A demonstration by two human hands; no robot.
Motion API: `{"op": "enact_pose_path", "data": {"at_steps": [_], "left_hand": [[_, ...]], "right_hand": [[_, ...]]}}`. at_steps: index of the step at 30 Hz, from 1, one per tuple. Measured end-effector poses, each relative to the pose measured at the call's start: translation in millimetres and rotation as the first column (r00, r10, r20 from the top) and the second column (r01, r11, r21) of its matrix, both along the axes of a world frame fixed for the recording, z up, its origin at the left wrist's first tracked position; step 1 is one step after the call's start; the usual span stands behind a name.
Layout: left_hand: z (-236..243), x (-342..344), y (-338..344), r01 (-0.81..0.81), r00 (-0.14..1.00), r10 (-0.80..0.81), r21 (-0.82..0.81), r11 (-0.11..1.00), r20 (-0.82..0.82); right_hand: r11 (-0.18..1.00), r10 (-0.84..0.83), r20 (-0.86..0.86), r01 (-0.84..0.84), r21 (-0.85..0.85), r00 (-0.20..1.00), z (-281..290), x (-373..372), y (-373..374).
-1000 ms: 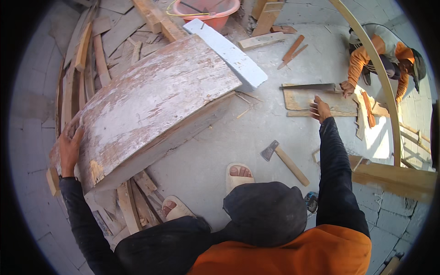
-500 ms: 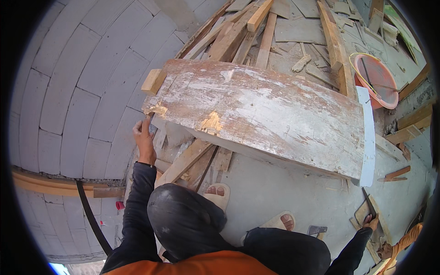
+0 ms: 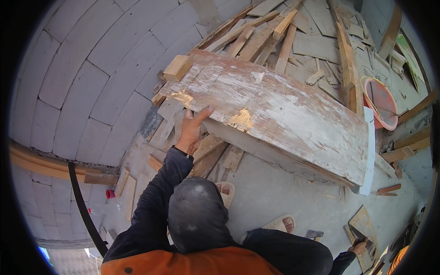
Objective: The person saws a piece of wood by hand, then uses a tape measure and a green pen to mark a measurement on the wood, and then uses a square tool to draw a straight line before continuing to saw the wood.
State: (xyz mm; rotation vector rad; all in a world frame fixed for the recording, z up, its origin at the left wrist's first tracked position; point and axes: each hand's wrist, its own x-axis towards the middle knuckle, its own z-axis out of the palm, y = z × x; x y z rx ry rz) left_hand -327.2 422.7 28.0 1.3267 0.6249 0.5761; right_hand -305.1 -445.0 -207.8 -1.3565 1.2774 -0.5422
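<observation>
A wide, worn wooden board [image 3: 279, 110], smeared with white and with two splintered pale patches, lies like a bench top across the middle. My left hand [image 3: 190, 133] grips its near edge at the left end, thumb on top and fingers tucked below, partly hidden. Low at the right, my right hand [image 3: 360, 247] is closed around a dark, thin tool [image 3: 358, 233], just above a piece of wood [image 3: 364, 219] on the floor. Most of that tool is hidden. A small wooden block [image 3: 178, 68] sits at the board's left end; a white strip [image 3: 368, 153] hangs at its right end.
A hatchet-like tool [image 3: 314, 234] lies near my right foot. Scrap timber [image 3: 261, 39] fills the far side, with a pink basin [image 3: 381, 103] at the right. A grey block wall [image 3: 91, 82] stands on the left. Wood offcuts [image 3: 208, 151] lie under the board.
My left hand has gone from beside the board's left corner to gripping its near edge. My right hand has lowered with the dark tool. The whole view has shifted somewhat.
</observation>
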Motion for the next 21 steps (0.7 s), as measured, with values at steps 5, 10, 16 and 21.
{"op": "enact_pose_path", "data": {"at_steps": [5, 10, 16, 21], "left_hand": [[11, 14, -17, 0.0, 0.986, 0.01, -0.057, 0.998, 0.166], [11, 22, -27, 0.002, 0.903, 0.064, -0.153, 0.988, 0.424], [4, 25, -11, 0.006, 0.879, 0.109, -0.239, 0.971, 0.464], [22, 48, 26, -0.138, 0.82, 0.26, -0.265, 0.954, 0.51]], "right_hand": [[0.975, 0.078, 0.048, -0.066, -0.214, 0.996, 16, -37, 8], [0.949, 0.28, 0.112, -0.258, -0.182, 0.953, 62, -38, 31], [0.904, 0.413, 0.206, -0.372, -0.208, 0.887, 152, 11, 64], [0.781, 0.602, 0.545, -0.572, -0.251, 0.584, 197, 25, 52]]}}
